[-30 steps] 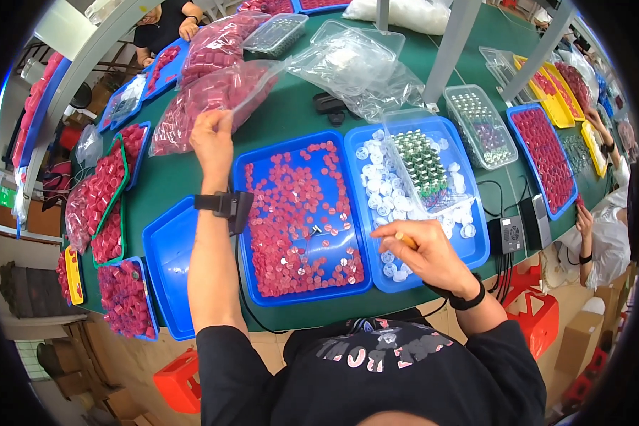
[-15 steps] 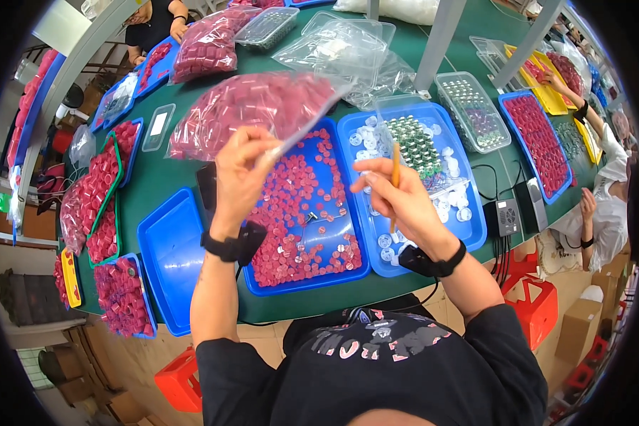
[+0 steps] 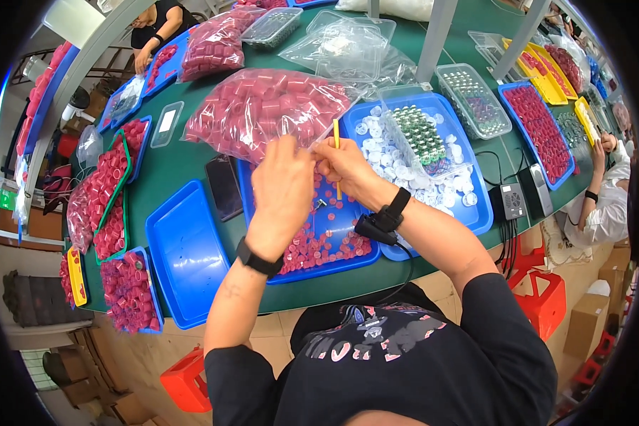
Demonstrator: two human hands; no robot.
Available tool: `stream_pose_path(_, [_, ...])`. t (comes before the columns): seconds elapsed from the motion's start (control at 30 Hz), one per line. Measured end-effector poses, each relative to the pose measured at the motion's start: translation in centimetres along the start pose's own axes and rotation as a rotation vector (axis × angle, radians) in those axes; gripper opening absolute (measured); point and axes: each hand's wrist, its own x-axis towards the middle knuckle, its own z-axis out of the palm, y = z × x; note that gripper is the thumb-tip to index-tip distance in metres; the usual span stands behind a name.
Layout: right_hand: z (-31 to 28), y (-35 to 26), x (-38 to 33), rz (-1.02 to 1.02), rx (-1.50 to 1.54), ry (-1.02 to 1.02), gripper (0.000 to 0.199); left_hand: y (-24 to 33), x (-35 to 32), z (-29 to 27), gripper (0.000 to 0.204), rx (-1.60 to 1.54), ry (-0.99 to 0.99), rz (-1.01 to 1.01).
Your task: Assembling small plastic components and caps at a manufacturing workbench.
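A clear plastic bag full of red ring-shaped caps lies across the far edge of a blue tray of small red discs. My left hand is closed at the bag's near edge, fingertips pinching the plastic. Close beside it, my right hand is closed round a thin yellow stick that stands nearly upright, its fingertips at the bag's edge too. Under my hands, a small metallic part rests among the discs. To the right, another blue tray holds clear discs and a box of green-and-white parts.
An unfilled blue tray and a dark phone lie to the left. Red caps fill the trays at far left. Black power boxes with cables stand at right. Grey posts rise from the table. Co-workers sit at both ends.
Both hands have come together at the bag's near edge, my right hand moving left with the stick. The bag has settled lower and flatter, and its raised open end has come down.
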Motion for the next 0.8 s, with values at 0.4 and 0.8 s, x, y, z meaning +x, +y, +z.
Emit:
stream_pose_path(0.4, [-0.1, 0.1, -0.9, -0.016, -0.031, 0.077, 0.022, -2.7, 2.9, 4.8, 0.011, -0.088, -0.145, -0.125])
stream_pose_path(0.8, [1.3, -0.2, 0.2, -0.078, -0.049, 0.042, 0.014, -2.8, 2.7, 5.2, 0.014, -0.153, 0.072, -0.300])
